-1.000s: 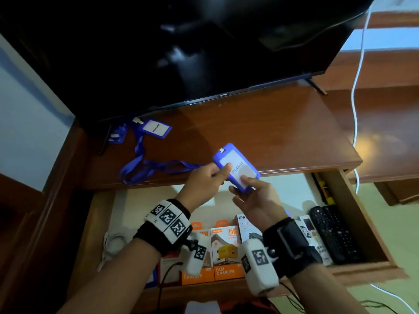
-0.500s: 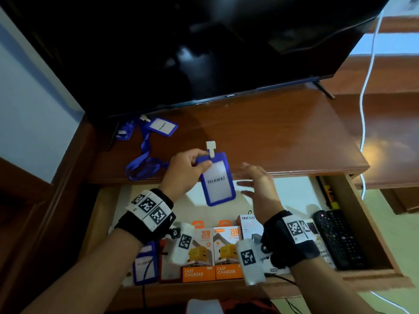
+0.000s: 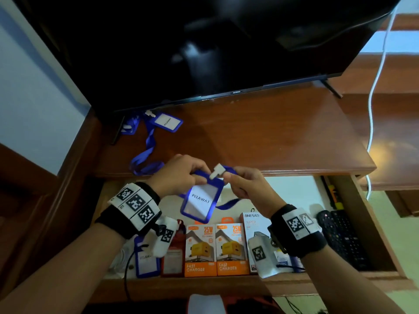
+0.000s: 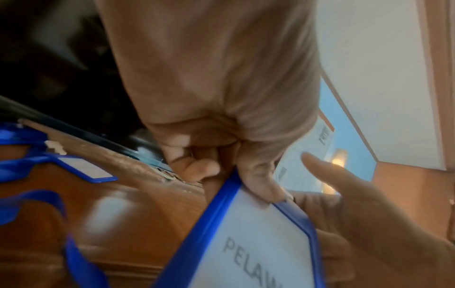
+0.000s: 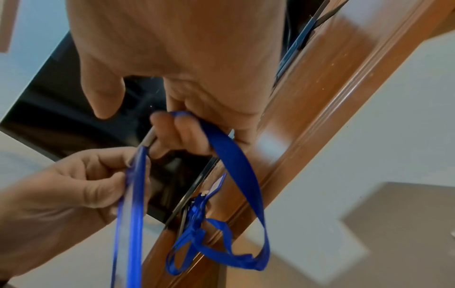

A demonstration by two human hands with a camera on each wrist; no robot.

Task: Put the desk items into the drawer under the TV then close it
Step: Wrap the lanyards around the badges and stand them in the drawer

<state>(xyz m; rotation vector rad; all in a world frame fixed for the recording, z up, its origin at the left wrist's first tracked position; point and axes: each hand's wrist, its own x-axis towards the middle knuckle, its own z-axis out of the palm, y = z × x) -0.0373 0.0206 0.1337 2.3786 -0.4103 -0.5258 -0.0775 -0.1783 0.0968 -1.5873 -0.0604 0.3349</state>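
Badge holder (image 3: 200, 200) pinched mid-frame by left hand (image 3: 179, 175), lanyard (image 5: 234, 161) gripped by right hand (image 3: 249, 189); next, lower into drawer (image 3: 292, 191).

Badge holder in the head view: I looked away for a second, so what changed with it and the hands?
The right hand, which let go half a second ago, now pinches the blue lanyard at the white clip. The left hand keeps gripping the badge holder above the open drawer. The second badge stays on the desk.
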